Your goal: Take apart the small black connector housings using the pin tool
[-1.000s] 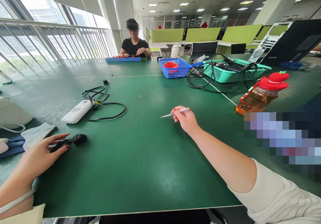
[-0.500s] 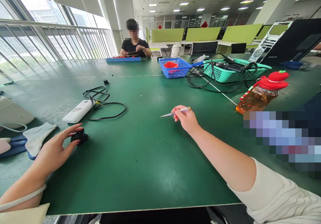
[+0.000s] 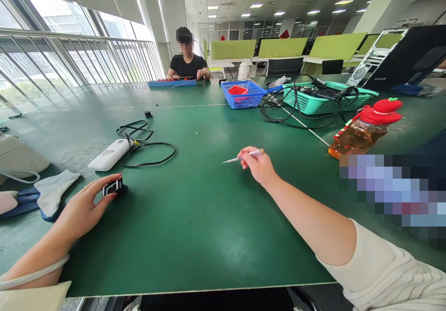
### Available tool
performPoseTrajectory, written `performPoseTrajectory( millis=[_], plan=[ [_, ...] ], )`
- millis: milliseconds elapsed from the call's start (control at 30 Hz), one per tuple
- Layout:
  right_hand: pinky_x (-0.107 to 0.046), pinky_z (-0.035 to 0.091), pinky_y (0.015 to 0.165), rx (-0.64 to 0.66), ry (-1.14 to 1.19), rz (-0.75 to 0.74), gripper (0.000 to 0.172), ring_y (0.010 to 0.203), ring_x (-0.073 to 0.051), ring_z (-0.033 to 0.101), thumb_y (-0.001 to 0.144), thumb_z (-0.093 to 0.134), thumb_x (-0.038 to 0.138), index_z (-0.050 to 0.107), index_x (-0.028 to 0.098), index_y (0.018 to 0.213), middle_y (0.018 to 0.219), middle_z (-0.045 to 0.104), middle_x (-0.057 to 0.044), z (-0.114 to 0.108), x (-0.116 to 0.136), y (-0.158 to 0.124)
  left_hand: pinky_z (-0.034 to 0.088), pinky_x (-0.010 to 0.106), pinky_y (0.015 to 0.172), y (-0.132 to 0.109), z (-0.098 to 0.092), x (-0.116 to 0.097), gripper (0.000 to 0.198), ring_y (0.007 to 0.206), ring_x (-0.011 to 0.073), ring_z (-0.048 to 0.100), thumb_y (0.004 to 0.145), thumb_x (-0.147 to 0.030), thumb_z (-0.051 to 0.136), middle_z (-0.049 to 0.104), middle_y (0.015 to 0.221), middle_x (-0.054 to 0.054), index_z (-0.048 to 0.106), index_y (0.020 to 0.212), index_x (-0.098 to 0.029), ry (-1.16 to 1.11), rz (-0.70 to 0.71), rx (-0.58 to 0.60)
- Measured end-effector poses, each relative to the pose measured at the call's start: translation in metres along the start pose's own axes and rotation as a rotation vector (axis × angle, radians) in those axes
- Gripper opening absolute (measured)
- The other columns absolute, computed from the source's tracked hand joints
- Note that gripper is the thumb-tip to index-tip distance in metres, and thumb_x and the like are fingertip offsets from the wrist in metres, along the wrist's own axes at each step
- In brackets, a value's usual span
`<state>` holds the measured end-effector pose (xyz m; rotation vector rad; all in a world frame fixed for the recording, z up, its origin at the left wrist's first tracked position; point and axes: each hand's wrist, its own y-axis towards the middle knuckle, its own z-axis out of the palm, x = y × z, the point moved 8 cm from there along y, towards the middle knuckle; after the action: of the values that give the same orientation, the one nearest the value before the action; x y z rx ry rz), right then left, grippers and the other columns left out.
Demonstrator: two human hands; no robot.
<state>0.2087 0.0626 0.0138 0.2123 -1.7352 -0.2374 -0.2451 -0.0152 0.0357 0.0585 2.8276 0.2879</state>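
A small black object (image 3: pixel 113 188) sits pinched at the tips of my left grip (image 3: pixel 81 209), frame left. Near center, my right grip (image 3: pixel 258 166) clasps a pointed tool (image 3: pixel 232 160), tip leftward.

No readable text, only blurred marking on the white device (image 3: pixel 110 155)

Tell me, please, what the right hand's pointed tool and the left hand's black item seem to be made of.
The pointed tool has a silvery, shiny tip, likely polished metal; its glossy, pale handle may be clear plastic. The black item is probably smooth plastic, judging by its dark, angular body, though partly covered.
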Motion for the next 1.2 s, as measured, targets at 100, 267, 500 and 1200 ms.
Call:
performPoseTrajectory(
  millis=[100,267,500,1200],
  plan=[
    [-0.028,0.044,0.058,0.002,-0.002,0.0,0.035,0.057,-0.013,0.054,0.086,0.058,0.053,0.065,0.021,0.075,0.061,0.057,0.001,0.0,0.0,0.0,0.048,0.028,0.074,-0.002,-0.001,-0.004,0.055,0.075,0.0181,0.06,0.089,-0.051,0.042,0.061,0.139,0.004,0.05,0.138,-0.026,0.033,-0.036,0.022],
    [-0.028,0.045,0.058,0.004,-0.007,0.0,0.036,0.057,-0.014,0.054,0.085,0.058,0.055,0.065,0.021,0.075,0.061,0.057,0.001,0.0,-0.001,0.0,0.048,0.027,0.069,-0.001,0.003,-0.007,0.056,0.083,0.021,0.061,0.087,-0.053,0.043,0.064,0.136,0.003,0.052,0.136,-0.027,0.006,-0.03,0.058],
    [-0.028,0.045,0.057,0.001,-0.016,0.001,0.038,0.057,-0.014,0.054,0.084,0.059,0.057,0.065,0.021,0.074,0.06,0.057,0.001,0.0,0.001,0.0,0.05,0.028,0.068,-0.001,0.004,0.003,0.06,0.055,0.0137,0.053,0.085,-0.057,0.045,0.068,0.129,0.0,0.052,0.138,-0.029,0.047,-0.101,0.076],
    [-0.027,0.043,0.056,0.019,-0.035,-0.043,0.031,0.059,-0.013,0.054,0.086,0.058,0.053,0.064,0.023,0.081,0.068,0.057,0.001,0.002,0.005,0.0,0.048,0.039,0.095,0.004,-0.011,-0.111,0.045,0.103,0.028,0.063,0.084,-0.059,0.053,0.073,0.109,0.006,0.073,0.111,-0.029,-0.065,0.241,-0.056]
  ],
)
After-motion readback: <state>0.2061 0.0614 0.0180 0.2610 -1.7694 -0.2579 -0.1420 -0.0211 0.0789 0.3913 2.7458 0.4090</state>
